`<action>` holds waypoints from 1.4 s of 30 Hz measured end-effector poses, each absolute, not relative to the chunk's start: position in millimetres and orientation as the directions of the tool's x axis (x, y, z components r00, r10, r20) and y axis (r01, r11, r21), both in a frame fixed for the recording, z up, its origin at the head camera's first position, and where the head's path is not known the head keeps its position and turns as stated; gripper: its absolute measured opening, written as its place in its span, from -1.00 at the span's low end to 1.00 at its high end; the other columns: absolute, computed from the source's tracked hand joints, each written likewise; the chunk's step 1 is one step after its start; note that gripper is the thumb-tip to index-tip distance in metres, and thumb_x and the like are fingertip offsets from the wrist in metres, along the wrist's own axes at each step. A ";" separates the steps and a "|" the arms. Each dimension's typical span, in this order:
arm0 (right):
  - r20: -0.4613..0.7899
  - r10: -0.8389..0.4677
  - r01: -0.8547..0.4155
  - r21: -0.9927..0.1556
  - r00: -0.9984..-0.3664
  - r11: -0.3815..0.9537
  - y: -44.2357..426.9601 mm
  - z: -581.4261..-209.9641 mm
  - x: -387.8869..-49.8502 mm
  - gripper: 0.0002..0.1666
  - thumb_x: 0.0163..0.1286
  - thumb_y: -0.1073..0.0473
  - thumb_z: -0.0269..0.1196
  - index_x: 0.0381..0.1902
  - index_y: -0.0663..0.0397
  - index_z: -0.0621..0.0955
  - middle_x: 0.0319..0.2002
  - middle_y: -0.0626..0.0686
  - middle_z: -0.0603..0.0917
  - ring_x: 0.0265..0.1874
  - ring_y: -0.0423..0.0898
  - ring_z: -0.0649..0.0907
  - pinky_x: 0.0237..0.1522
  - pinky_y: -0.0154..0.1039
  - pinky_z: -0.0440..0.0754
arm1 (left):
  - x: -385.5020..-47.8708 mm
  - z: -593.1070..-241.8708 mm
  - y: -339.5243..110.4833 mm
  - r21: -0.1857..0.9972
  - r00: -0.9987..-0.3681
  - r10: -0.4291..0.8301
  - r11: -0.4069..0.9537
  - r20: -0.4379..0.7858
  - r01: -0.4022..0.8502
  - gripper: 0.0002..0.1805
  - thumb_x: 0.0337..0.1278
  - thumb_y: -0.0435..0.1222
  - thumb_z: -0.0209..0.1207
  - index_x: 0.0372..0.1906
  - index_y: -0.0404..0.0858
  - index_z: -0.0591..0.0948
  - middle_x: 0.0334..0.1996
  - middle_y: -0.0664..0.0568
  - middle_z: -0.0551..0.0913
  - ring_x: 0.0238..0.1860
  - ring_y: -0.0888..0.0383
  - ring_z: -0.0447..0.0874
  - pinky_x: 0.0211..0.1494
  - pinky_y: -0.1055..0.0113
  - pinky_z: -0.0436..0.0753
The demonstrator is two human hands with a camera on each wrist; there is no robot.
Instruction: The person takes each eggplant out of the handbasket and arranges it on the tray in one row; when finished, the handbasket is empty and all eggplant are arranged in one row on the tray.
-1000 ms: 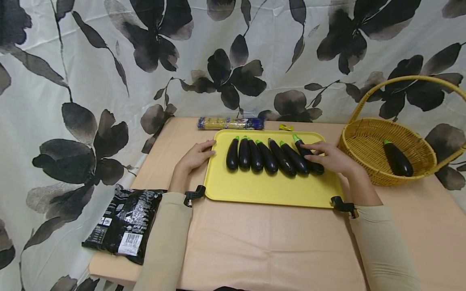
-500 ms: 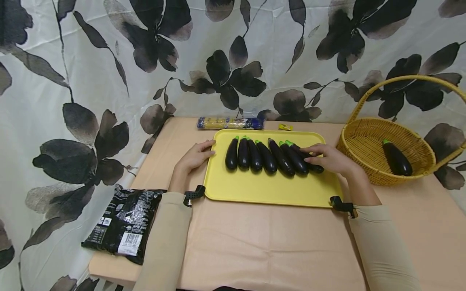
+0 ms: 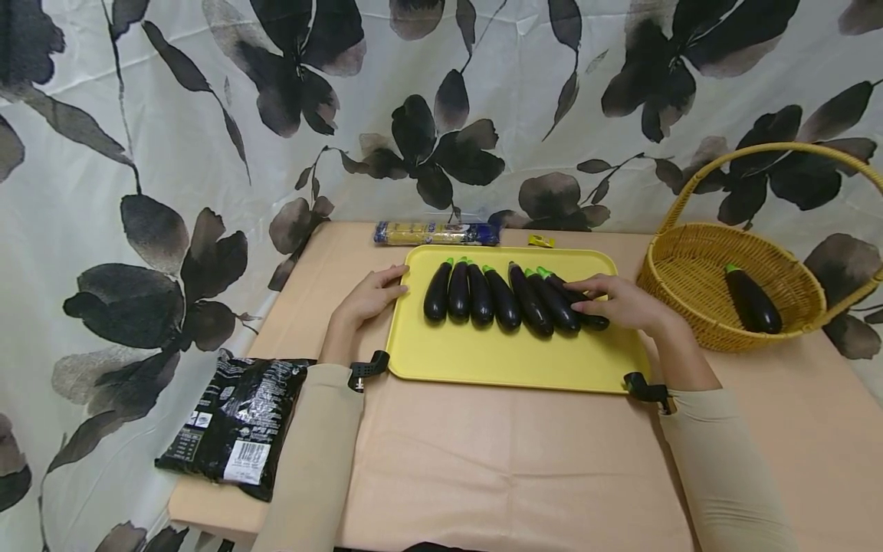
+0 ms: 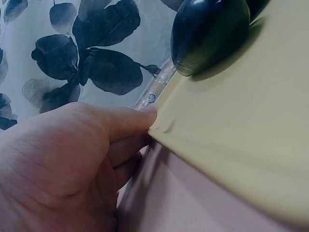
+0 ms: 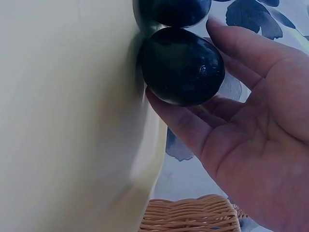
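Several dark purple eggplants (image 3: 505,303) with green tips lie side by side in a row on a yellow tray (image 3: 510,364). My right hand (image 3: 621,304) holds the rightmost eggplant (image 5: 183,67), with thumb and fingers on either side of it. In the right wrist view its rounded end touches the neighbouring eggplant (image 5: 174,10). At the tray's left edge, my left hand (image 3: 369,300) pinches the rim, thumb on top and the other fingers below, as the left wrist view shows. The right hand covers part of the held eggplant in the head view.
A wicker basket (image 3: 679,264) with a tall handle stands right of the tray, one eggplant (image 3: 753,300) inside. Behind the tray lie a long pasta packet (image 3: 436,233) and a small yellow packet (image 3: 541,241). A black plastic bag (image 3: 237,422) sits beside the left forearm.
The right hand has pushed the rightmost eggplant left against its neighbour. The whole row has shifted slightly left and sits closer together. The left hand has stayed on the tray's edge.
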State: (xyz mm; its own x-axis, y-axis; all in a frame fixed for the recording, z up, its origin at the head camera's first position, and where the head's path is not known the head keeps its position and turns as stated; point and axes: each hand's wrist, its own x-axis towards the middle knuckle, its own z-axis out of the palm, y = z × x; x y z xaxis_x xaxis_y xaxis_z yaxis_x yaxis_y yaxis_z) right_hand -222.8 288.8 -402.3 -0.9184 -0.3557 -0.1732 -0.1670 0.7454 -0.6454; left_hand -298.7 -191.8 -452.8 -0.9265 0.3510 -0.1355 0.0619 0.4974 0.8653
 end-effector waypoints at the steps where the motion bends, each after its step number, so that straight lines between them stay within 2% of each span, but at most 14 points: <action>1: -0.172 -0.358 -0.169 -0.647 -0.918 0.744 288.8 -402.4 -222.7 -0.37 0.55 -0.01 0.28 0.49 0.04 0.51 0.34 0.27 0.54 0.23 0.21 0.53 0.18 0.06 0.54 | -298.8 -453.0 -191.6 0.864 -0.927 0.351 0.498 -0.132 0.065 -0.40 0.57 -0.20 0.12 0.59 -0.17 0.35 0.64 -0.02 0.22 0.71 0.05 -0.08 0.77 0.13 -0.02; 11: -0.158 -0.360 -0.173 -0.660 -0.919 0.731 291.6 -400.9 -223.0 -0.29 0.56 -0.10 0.25 0.54 0.03 0.43 0.44 0.26 0.44 0.34 0.27 0.50 0.31 0.28 0.52 | -301.1 -455.2 -192.4 0.856 -0.928 0.353 0.511 -0.121 0.082 -0.41 0.57 -0.21 0.12 0.58 -0.19 0.36 0.63 -0.03 0.24 0.71 0.03 -0.06 0.77 0.11 -0.01; 16: -0.072 -0.318 -0.184 -0.687 -0.946 0.703 296.7 -391.0 -218.7 -0.32 0.59 -0.05 0.23 0.54 0.05 0.42 0.52 0.26 0.36 0.44 0.32 0.41 0.39 0.40 0.44 | -301.1 -456.0 -192.4 0.854 -0.927 0.356 0.513 -0.120 0.087 -0.40 0.57 -0.19 0.13 0.58 -0.19 0.36 0.63 -0.02 0.23 0.70 0.03 -0.04 0.77 0.11 -0.01; 20: 0.035 -0.233 -0.189 -0.707 -0.972 0.682 303.9 -377.4 -211.5 -0.34 0.58 -0.03 0.24 0.53 0.04 0.44 0.48 0.24 0.39 0.41 0.33 0.42 0.36 0.37 0.49 | -299.9 -455.1 -191.5 0.851 -0.928 0.355 0.516 -0.112 0.094 -0.40 0.57 -0.20 0.12 0.58 -0.19 0.36 0.63 -0.03 0.24 0.70 0.03 -0.04 0.77 0.11 -0.01; 27: 0.166 -0.087 -0.175 -0.645 -0.982 0.743 322.3 -357.4 -198.2 -0.34 0.59 -0.10 0.20 0.54 -0.04 0.44 0.30 0.22 0.48 0.27 0.29 0.48 0.22 0.32 0.54 | -298.5 -455.9 -190.9 0.847 -0.931 0.347 0.524 -0.114 0.092 -0.40 0.57 -0.21 0.12 0.59 -0.19 0.35 0.63 -0.02 0.24 0.70 0.05 -0.04 0.76 0.13 0.01; 29: 0.192 -0.059 -0.168 -0.625 -0.980 0.763 327.4 -353.5 -194.5 -0.34 0.59 -0.11 0.19 0.54 -0.05 0.45 0.31 0.24 0.48 0.24 0.31 0.49 0.12 0.26 0.56 | -298.1 -455.9 -191.1 0.849 -0.930 0.351 0.520 -0.113 0.093 -0.40 0.57 -0.21 0.12 0.59 -0.20 0.34 0.63 -0.03 0.23 0.70 0.04 -0.04 0.76 0.11 0.00; 32: 0.230 -0.031 -0.167 -0.600 -0.973 0.783 334.6 -348.7 -188.9 -0.35 0.59 -0.09 0.21 0.54 -0.05 0.45 0.34 0.25 0.46 0.27 0.34 0.48 0.10 0.23 0.56 | -298.5 -456.9 -191.3 0.850 -0.929 0.352 0.518 -0.111 0.095 -0.40 0.57 -0.21 0.12 0.59 -0.20 0.35 0.63 -0.02 0.23 0.70 0.05 -0.04 0.76 0.11 0.00; 36: 0.261 -0.004 -0.163 -0.593 -0.965 0.789 343.3 -344.5 -182.9 -0.36 0.59 -0.05 0.22 0.54 -0.03 0.45 0.38 0.25 0.44 0.31 0.35 0.46 0.25 0.31 0.52 | -299.4 -458.3 -191.2 0.847 -0.930 0.351 0.523 -0.112 0.095 -0.40 0.57 -0.20 0.12 0.59 -0.18 0.35 0.64 -0.01 0.22 0.70 0.06 -0.04 0.76 0.12 0.00; 40: 0.271 0.023 -0.147 -0.590 -0.962 0.794 351.8 -342.8 -180.4 -0.35 0.59 -0.08 0.20 0.54 -0.06 0.45 0.42 0.19 0.44 0.33 0.32 0.46 0.36 0.04 0.54 | -298.7 -457.1 -190.7 0.845 -0.930 0.349 0.526 -0.112 0.096 -0.40 0.57 -0.20 0.11 0.59 -0.17 0.34 0.64 -0.01 0.22 0.70 0.05 -0.04 0.77 0.11 -0.01; 42: 0.266 0.041 -0.132 -0.600 -0.963 0.789 356.4 -342.9 -180.2 -0.35 0.59 -0.11 0.19 0.55 -0.10 0.44 0.46 0.18 0.41 0.35 0.33 0.46 0.41 0.06 0.54 | -298.6 -456.5 -190.2 0.846 -0.931 0.349 0.524 -0.110 0.097 -0.40 0.57 -0.20 0.11 0.59 -0.17 0.35 0.64 0.00 0.23 0.70 0.06 -0.03 0.77 0.11 -0.01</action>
